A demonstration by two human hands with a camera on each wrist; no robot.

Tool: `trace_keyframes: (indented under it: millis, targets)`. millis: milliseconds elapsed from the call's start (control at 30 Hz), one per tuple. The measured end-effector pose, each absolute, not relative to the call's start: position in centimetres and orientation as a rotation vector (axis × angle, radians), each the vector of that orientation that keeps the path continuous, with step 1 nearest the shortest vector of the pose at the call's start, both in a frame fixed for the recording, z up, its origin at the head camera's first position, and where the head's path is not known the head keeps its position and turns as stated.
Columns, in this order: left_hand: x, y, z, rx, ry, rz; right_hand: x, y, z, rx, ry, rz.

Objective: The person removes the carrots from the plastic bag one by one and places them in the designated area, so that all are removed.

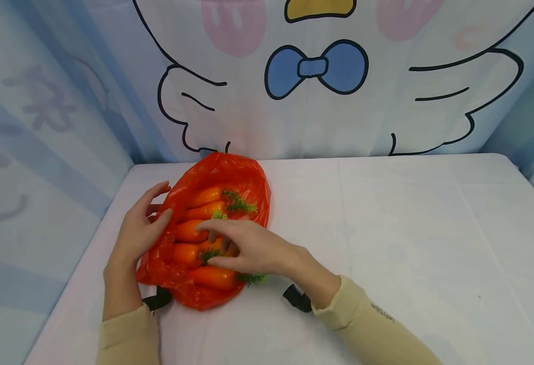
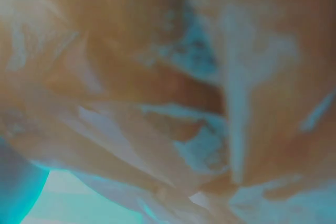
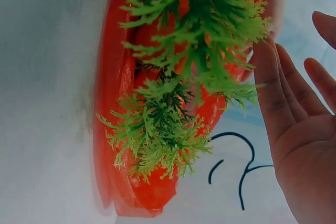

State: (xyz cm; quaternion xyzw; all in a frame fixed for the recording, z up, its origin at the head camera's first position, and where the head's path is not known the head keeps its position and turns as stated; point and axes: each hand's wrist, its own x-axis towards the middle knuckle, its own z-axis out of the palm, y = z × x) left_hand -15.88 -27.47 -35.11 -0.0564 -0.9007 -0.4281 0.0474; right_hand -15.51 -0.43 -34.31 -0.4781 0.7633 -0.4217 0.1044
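A red plastic bag [image 1: 248, 177] lies with its mouth spread wide at the left of the table. Several orange carrots [image 1: 214, 278] with feathery green tops [image 1: 237, 200] lie side by side in it. My left hand [image 1: 141, 225] touches the bag's left side, thumb and fingers extended. Crumpled, blurred bag film [image 2: 131, 77] fills most of the left wrist view. Over the carrots is my right hand [image 1: 253, 248], its fingers loosely bent and apart, with nothing held. In the right wrist view this hand [image 3: 307, 150] is beside the green leaves [image 3: 157, 124]; whether it touches them, I cannot tell.
A white-covered table [image 1: 408, 243] extends to the right of the bag. Behind it hangs a curtain [image 1: 312, 121] with a cartoon print, and another curtain [image 1: 43, 177] runs along the left side. A black strap piece [image 1: 297, 298] shows by my right wrist.
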Motion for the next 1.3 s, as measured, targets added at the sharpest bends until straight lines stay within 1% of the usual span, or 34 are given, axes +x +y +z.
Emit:
trace_keyframes:
  millis: [467, 867, 1167, 1300]
  targets:
    - [-16.0, -27.7, -35.1, -0.153, -2.773, -1.292, -15.2, -0.7, -34.2, -1.454, 2.251, -1.228]
    - [-16.2, -27.6, -35.1, -0.151, -2.77, -1.282, -15.1, -0.9, -34.7, -1.411, 2.331, -1.039]
    - [-16.3, -27.6, -35.3, -0.168, -2.758, -1.311, -14.8, -1.2, -34.8, -1.453, 2.267, -0.964]
    - [-16.2, -27.7, -35.3, -0.162, -2.762, -1.316, -14.7, -1.3, -35.3, -1.414, 2.304, -0.891]
